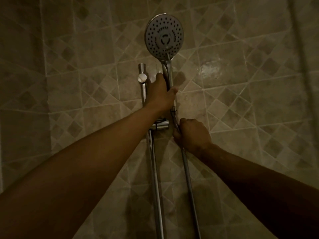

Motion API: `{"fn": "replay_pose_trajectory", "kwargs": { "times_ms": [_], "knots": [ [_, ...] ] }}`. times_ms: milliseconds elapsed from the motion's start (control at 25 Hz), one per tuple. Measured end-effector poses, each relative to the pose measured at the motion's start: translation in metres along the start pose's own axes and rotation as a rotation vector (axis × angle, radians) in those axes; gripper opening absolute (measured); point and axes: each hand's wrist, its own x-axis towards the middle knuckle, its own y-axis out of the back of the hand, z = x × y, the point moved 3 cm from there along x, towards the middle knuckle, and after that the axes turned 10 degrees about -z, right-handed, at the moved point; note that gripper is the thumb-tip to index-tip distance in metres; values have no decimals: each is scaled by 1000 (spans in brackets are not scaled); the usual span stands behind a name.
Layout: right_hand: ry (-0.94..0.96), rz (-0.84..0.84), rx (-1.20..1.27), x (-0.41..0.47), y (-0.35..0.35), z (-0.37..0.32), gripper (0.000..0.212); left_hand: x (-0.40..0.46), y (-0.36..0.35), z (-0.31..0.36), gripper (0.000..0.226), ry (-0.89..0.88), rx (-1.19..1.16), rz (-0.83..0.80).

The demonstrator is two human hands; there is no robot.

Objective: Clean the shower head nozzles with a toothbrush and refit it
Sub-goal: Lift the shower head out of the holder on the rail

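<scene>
My shower head shows a grey face dotted with dark nozzles. Its hose gleams silver. The far wall wears beige diamond-patterned tiles.

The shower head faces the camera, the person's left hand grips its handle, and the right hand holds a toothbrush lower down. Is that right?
Not quite. In the head view the right hand grips the metal hose, not a toothbrush; no toothbrush is in sight. The rest holds: the shower head faces the camera and the left hand grips its handle.
</scene>
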Motion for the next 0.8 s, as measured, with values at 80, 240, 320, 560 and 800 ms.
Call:
{"fn": "replay_pose_trajectory", "kwargs": {
  "times_ms": [80, 240, 320, 560, 800],
  "knots": [
    [-25, -13, -7, -6, 0, 4, 31, -3, -5, 1, 37, 6, 4, -27],
    [-58, -27, 185, -18, 2, 6, 25, -22, -12, 1, 44, 30, -44, -83],
    [-55, -66, 408, -28, 3, 1, 22, -37, -12, -1, 49, 28, -112, -107],
    [-28, -196, 989, -84, -2, -34, 26, -93, -1, -19, 42, 148, -244, -216],
    [-169, -343, 1189, -171, -5, -80, 15, -171, 10, -31, 6, 277, -651, -264]
  ]
}}
